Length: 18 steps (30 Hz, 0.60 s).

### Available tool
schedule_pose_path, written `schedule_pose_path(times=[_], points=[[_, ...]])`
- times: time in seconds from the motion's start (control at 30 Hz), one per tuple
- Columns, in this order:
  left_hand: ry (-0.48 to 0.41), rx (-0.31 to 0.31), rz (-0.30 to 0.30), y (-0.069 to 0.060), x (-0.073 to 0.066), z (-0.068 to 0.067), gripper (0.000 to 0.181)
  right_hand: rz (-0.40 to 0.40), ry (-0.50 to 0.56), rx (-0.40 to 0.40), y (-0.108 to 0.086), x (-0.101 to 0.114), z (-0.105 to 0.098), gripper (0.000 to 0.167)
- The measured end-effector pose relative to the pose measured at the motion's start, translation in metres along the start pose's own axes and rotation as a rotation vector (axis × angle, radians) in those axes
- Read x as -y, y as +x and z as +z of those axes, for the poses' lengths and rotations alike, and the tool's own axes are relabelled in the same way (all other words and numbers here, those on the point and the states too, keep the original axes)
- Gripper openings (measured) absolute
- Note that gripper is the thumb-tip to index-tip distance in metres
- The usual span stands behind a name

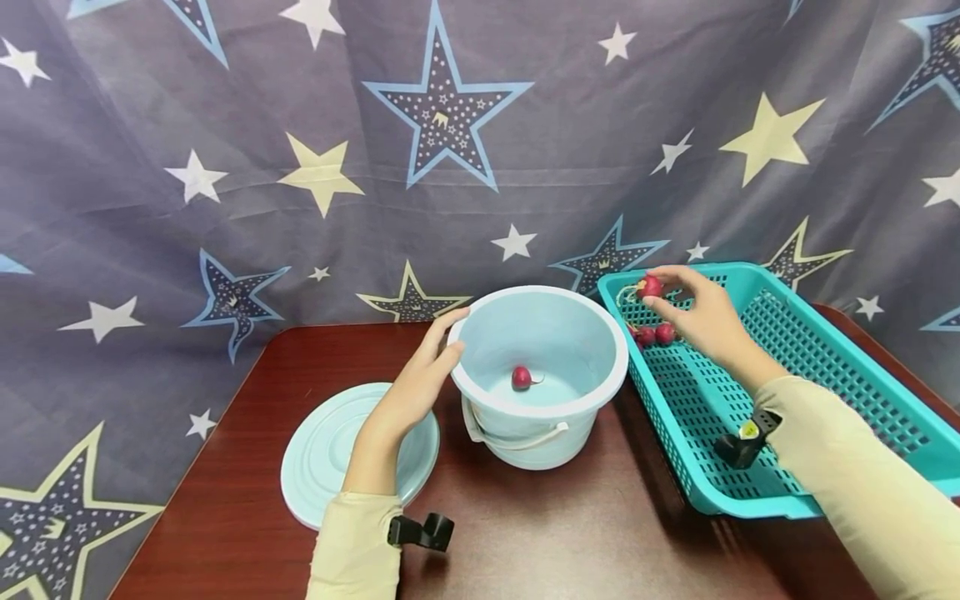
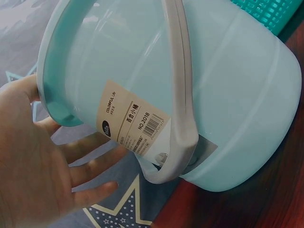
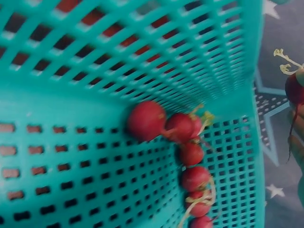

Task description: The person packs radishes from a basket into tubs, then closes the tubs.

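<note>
Above the far left corner of a teal basket (image 1: 675,467), my right hand (image 1: 701,315) pinches a red radish (image 1: 650,287) between thumb and fingers. Pale stems and a thin root hang from this radish in the right wrist view. More radishes (image 3: 195,178) lie along the basket's end below. My left hand (image 1: 416,379) holds the rim of a light blue bucket (image 1: 532,437) at its left side, fingers spread in the left wrist view. Inside the bucket, one radish (image 1: 521,377) rests on the bottom.
A round light blue lid (image 1: 315,450) lies on the dark red table (image 1: 247,467), left of the bucket and partly behind my left forearm. The bucket's grey handle (image 2: 183,95) hangs down its front. A star-patterned curtain (image 1: 247,167) closes off the back.
</note>
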<state>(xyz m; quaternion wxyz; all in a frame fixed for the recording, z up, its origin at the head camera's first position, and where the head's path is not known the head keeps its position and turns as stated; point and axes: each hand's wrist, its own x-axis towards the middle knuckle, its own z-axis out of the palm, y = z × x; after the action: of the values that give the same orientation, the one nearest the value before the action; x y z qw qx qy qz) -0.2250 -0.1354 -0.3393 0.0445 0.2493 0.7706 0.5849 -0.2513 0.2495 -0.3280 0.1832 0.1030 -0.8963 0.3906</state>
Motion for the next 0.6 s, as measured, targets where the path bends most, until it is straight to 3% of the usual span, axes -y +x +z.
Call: schedule_pose_path(times=[0.27, 0.6], points=[[0.002, -0.003, 0.003, 0.000, -0.002, 0.000, 0.048, -0.050, -0.001, -0.034, 0.004, 0.021, -0.015, 0.042], [0.014, -0.008, -0.002, 0.000, 0.000, 0.000, 0.048, 0.011, -0.068, 0.123, 0.000, 0.059, -0.032, 0.042]])
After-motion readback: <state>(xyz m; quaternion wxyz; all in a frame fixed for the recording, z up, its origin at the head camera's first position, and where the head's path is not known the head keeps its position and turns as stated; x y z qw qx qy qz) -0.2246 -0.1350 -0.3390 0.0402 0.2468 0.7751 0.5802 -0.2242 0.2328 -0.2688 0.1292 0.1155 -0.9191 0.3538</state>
